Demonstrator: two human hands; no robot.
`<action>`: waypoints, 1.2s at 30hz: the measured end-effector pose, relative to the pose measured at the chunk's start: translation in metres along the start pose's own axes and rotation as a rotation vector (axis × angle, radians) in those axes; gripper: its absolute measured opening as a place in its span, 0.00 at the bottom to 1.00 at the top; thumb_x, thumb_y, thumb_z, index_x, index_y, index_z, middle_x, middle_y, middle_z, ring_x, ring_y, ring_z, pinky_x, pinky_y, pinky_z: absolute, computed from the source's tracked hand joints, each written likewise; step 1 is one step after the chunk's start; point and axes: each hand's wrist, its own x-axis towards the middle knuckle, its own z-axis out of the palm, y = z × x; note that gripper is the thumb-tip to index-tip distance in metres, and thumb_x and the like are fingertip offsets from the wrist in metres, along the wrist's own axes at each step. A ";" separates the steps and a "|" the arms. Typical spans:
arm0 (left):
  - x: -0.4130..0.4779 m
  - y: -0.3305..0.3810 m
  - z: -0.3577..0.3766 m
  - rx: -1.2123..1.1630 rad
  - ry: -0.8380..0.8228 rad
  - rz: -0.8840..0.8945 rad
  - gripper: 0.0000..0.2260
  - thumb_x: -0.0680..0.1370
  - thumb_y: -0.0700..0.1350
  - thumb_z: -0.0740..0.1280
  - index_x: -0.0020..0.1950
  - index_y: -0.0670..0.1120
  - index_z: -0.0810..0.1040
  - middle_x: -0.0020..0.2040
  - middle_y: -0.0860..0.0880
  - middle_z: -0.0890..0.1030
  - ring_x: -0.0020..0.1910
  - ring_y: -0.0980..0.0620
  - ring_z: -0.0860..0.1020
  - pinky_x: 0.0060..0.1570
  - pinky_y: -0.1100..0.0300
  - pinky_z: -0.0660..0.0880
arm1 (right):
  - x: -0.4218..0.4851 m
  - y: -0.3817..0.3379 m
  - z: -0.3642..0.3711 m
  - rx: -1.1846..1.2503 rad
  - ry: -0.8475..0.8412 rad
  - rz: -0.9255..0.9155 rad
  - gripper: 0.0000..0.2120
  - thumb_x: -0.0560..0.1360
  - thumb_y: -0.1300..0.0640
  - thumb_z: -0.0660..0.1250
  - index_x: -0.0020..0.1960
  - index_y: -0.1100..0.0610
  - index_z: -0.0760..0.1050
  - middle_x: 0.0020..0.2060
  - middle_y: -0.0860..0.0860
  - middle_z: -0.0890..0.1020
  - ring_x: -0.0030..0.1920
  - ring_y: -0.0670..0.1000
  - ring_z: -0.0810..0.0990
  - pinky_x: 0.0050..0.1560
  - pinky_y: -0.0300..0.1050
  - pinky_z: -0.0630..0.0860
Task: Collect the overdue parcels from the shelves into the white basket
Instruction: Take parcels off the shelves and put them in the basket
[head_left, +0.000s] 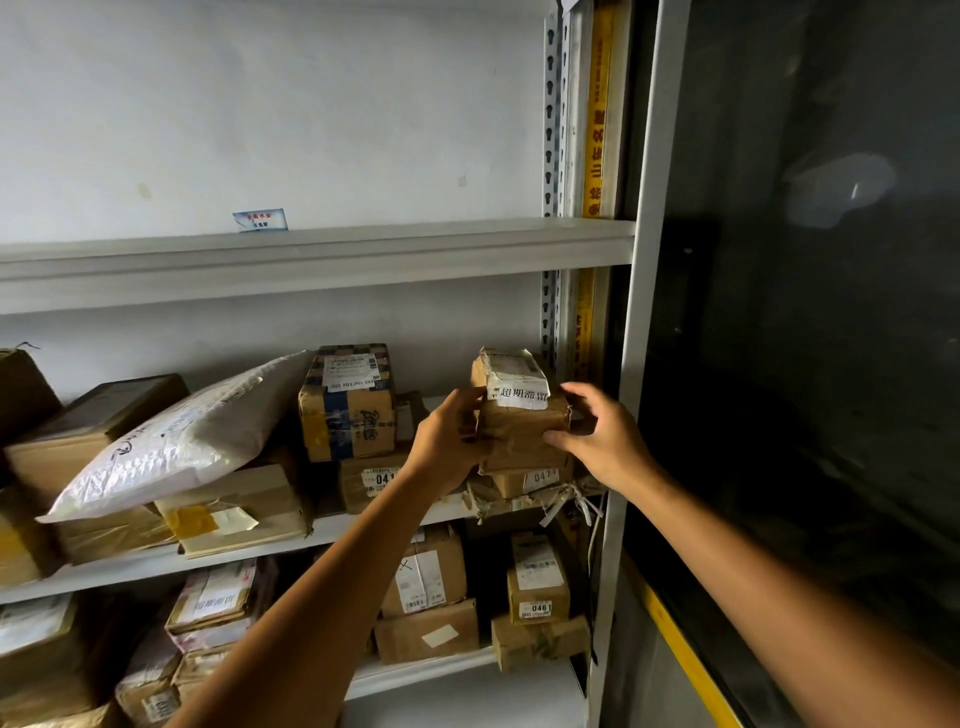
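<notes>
A small brown cardboard parcel with a white overdue label on its front stands on top of a stack at the right end of the middle shelf. My left hand grips its left side and my right hand holds its right side, thumb on the front corner. Another parcel with a similar white label lies on the lower shelf at the left. No white basket is in view.
Several brown boxes and a white padded mailer fill the middle shelf. More boxes sit on the lower shelf. The upper shelf holds only a small card. A metal upright and a dark glass panel bound the right.
</notes>
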 end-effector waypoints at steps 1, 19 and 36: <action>-0.005 0.002 0.001 -0.012 0.003 -0.004 0.32 0.70 0.35 0.77 0.70 0.52 0.72 0.61 0.52 0.77 0.53 0.53 0.81 0.45 0.54 0.84 | -0.004 -0.001 -0.002 -0.001 0.002 -0.003 0.34 0.70 0.59 0.77 0.72 0.50 0.68 0.69 0.51 0.73 0.71 0.52 0.68 0.62 0.41 0.61; -0.041 0.030 -0.009 -0.101 -0.040 0.043 0.36 0.70 0.35 0.77 0.75 0.51 0.67 0.63 0.53 0.76 0.52 0.55 0.78 0.43 0.61 0.82 | -0.047 -0.028 -0.017 0.023 0.088 0.030 0.32 0.70 0.58 0.77 0.71 0.48 0.69 0.66 0.49 0.75 0.68 0.50 0.71 0.68 0.53 0.70; -0.030 0.034 0.003 -0.371 -0.503 0.291 0.31 0.70 0.35 0.77 0.69 0.50 0.71 0.60 0.53 0.77 0.54 0.55 0.80 0.44 0.67 0.79 | -0.137 -0.082 -0.022 -0.188 0.485 0.224 0.29 0.70 0.60 0.77 0.67 0.49 0.72 0.62 0.46 0.78 0.64 0.48 0.75 0.64 0.53 0.75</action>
